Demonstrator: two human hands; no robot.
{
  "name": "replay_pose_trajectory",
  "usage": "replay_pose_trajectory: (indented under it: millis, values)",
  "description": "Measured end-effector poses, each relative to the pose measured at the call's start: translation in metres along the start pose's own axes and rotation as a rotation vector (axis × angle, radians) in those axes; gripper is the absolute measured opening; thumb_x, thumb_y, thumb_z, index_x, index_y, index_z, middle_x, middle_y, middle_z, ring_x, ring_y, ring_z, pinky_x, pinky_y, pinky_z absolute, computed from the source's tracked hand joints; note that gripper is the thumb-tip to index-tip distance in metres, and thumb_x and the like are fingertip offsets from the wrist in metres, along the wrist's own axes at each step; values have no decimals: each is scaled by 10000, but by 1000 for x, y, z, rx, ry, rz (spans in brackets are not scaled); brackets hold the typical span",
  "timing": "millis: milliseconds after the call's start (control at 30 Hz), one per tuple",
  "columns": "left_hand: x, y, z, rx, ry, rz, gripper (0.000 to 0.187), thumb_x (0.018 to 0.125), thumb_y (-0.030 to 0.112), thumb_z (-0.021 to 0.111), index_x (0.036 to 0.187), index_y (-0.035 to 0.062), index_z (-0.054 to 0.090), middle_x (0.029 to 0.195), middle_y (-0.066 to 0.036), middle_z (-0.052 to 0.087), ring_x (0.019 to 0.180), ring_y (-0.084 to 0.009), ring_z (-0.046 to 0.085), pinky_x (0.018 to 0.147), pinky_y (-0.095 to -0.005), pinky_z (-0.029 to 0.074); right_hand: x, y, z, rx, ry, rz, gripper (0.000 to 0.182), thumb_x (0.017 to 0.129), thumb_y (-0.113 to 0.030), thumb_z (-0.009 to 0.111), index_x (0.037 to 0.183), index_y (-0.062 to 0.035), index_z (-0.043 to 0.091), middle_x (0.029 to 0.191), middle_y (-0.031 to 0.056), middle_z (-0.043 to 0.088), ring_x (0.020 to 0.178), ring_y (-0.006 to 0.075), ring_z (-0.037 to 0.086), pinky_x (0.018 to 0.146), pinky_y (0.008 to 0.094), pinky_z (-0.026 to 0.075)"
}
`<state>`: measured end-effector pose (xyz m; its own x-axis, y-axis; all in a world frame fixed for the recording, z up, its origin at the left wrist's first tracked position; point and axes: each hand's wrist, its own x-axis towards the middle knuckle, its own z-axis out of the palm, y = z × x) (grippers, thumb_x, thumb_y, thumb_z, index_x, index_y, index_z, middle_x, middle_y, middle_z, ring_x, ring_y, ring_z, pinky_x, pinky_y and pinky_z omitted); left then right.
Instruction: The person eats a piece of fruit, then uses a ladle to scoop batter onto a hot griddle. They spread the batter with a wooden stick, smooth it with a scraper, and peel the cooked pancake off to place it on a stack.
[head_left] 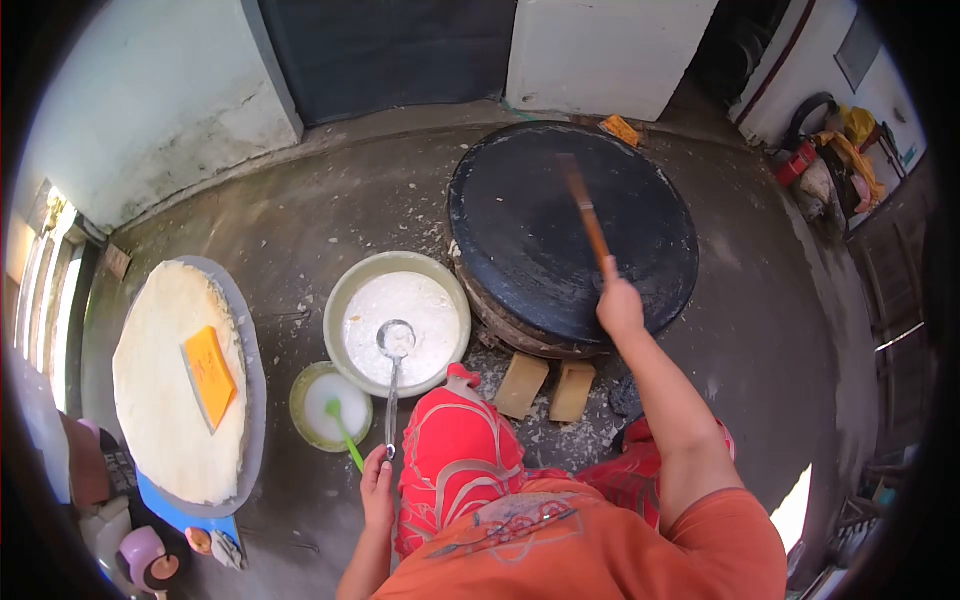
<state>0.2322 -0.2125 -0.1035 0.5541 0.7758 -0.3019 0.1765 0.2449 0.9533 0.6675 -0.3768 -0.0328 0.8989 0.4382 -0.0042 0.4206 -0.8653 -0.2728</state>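
Note:
My right hand (621, 305) is closed round the end of a long brown wooden-handled tool (590, 222). The tool reaches over a large round black griddle (540, 240), its far end blurred. My left hand (377, 490) is beside my knee, fingers curled at the handle end of a metal ladle (393, 410). The fingers partly hide the grip. The ladle's scoop rests in white batter in a wide pale basin (334, 318). Next to it, a smaller greenish bowl (300, 425) holds whitish liquid and a bright green utensil (347, 436).
On the left, a pile of pale flatbreads (165, 390) lies on a grey round board (254, 400), with an orange-and-yellow scraper (210, 375) on top. Two blocks (522, 385) stand before the griddle. Bags and tools (840, 165) lie against the right wall.

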Motion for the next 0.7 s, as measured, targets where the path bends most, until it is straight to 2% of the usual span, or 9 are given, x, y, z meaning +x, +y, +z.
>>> replay_pose_trajectory:
  millis: [100, 167, 267, 300, 400, 500, 533, 600, 700]
  values:
    - [-3, -9, -4, 6, -3, -2, 354, 883, 172, 466, 1184, -14, 483, 1153, -69, 522, 1086, -147, 453, 948, -278, 317, -56, -41, -9, -227, -401, -635, 634, 789, -21, 425, 1335, -318, 300, 865, 165, 588, 769, 343, 587, 663, 446, 471]
    - [-2, -5, -3, -15, -17, -8, 357, 883, 175, 467, 1185, -14, 484, 1152, -68, 522, 1085, -147, 453, 948, -277, 315, -64, -29, 10, 155, -63, -497, 617, 789, -2, 417, 1330, -285, 333, 780, 140, 585, 709, 320, 588, 640, 406, 469]
    - [-9, 4, -4, -79, -32, -76, 361, 883, 181, 472, 1187, -13, 484, 1142, -66, 529, 1076, -141, 457, 941, -274, 321, -44, 28, 15, 501, 273, 94, 534, 833, 19, 405, 1336, -153, 351, 595, 83, 490, 532, 193, 500, 561, 291, 432]
    - [-8, -10, -14, -32, 1, -79, 344, 878, 161, 472, 1173, -13, 498, 1160, -77, 518, 1096, -156, 450, 958, -284, 306, -40, 58, 20, 561, 320, 317, 537, 817, -1, 432, 1332, -130, 352, 653, 112, 557, 579, 221, 551, 590, 309, 449]
    - [0, -25, -22, -7, 17, -75, 331, 876, 150, 471, 1160, -15, 511, 1181, -90, 506, 1111, -172, 446, 975, -294, 293, -53, 161, 37, 159, 407, 477, 553, 764, -40, 457, 1307, -119, 390, 878, 205, 607, 649, 272, 608, 614, 361, 471]
    - [2, -25, -22, -43, 16, -78, 335, 879, 162, 471, 1161, -15, 509, 1180, -95, 507, 1104, -173, 452, 971, -296, 297, -77, 162, -13, 670, 387, 1161, 511, 800, -46, 431, 1303, -131, 394, 723, 125, 578, 562, 189, 571, 552, 324, 457]
    - [5, -24, -20, -53, 15, -72, 336, 880, 166, 473, 1162, -14, 509, 1175, -97, 509, 1102, -173, 453, 969, -296, 301, -81, 169, -4, 671, 390, 1160, 511, 800, -46, 431, 1303, -131, 394, 723, 125, 578, 562, 189, 571, 552, 324, 457]
    - [12, -22, -14, -73, 0, -64, 338, 880, 164, 473, 1165, -15, 505, 1169, -97, 512, 1102, -173, 454, 968, -296, 304, -93, 167, 7, 194, 583, 512, 487, 828, -74, 415, 1313, -94, 365, 843, 176, 627, 671, 329, 607, 623, 404, 465]
    - [15, -16, -6, -81, 2, -62, 338, 878, 155, 476, 1169, -16, 499, 1166, -99, 512, 1104, -178, 452, 967, -294, 309, -100, 101, -19, 435, 388, 556, 484, 837, -76, 443, 1312, -132, 372, 816, 206, 614, 637, 367, 590, 585, 411, 459]
